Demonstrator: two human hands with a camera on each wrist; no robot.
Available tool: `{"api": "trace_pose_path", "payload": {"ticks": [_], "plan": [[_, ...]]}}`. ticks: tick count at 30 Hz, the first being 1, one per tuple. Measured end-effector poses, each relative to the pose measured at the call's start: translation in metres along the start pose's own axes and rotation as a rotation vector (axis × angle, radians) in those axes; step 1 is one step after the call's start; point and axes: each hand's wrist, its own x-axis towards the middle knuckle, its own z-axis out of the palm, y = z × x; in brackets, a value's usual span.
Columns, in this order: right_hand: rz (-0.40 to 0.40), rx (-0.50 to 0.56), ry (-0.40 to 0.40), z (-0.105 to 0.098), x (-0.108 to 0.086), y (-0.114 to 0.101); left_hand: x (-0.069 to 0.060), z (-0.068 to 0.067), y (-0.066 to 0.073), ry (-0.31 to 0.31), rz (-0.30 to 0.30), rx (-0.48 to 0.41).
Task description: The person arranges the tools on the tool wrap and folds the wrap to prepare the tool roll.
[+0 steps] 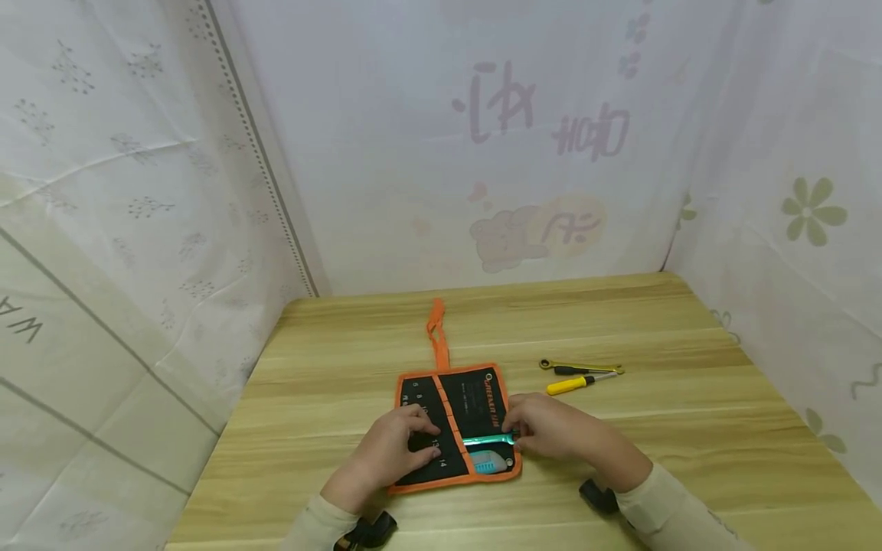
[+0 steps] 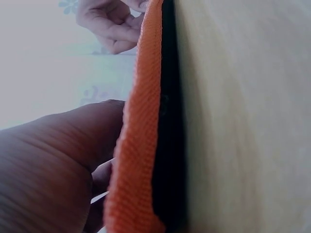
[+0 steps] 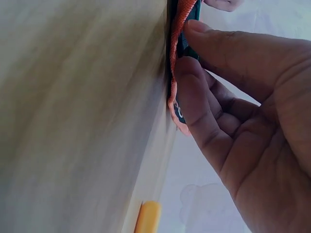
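Observation:
A black tool pouch (image 1: pixel 475 394) with orange edging lies unfolded on the table. My left hand (image 1: pixel 393 451) rests its fingers and thumb on the numbered pocket panel; in the left wrist view that hand (image 2: pixel 53 160) is beside the orange edging (image 2: pixel 138 126). A shiny green wrench (image 1: pixel 485 440) lies across the pouch, one end inside a pocket. At its outer end, by the right edge, my right hand (image 1: pixel 558 432) pinches it between thumb and fingers. Close up, the right hand (image 3: pixel 238 111) partly hides that dark end. A light blue-and-grey tool (image 1: pixel 488 462) sits just nearer me.
Right of the pouch lie a yellow-handled screwdriver (image 1: pixel 568 386), a black-handled tool (image 1: pixel 570 370) and a gold-coloured wrench (image 1: pixel 582 366). An orange strap (image 1: pixel 438 333) runs from the pouch toward the back. Patterned cloth (image 1: pixel 427 153) hangs behind the table (image 1: pixel 331 337).

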Motion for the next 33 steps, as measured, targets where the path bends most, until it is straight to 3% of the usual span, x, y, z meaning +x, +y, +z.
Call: {"api": "trace_pose_path", "payload": {"ticks": [21,33], "plan": [[-0.085,-0.090,-0.060,0.008,0.026,-0.022,0.000,0.001,-0.001,0.031,0.014,0.002],[-0.068,-0.119,-0.074,0.009,0.028,-0.027,0.001,0.000,0.000,0.025,0.021,0.017]]}}
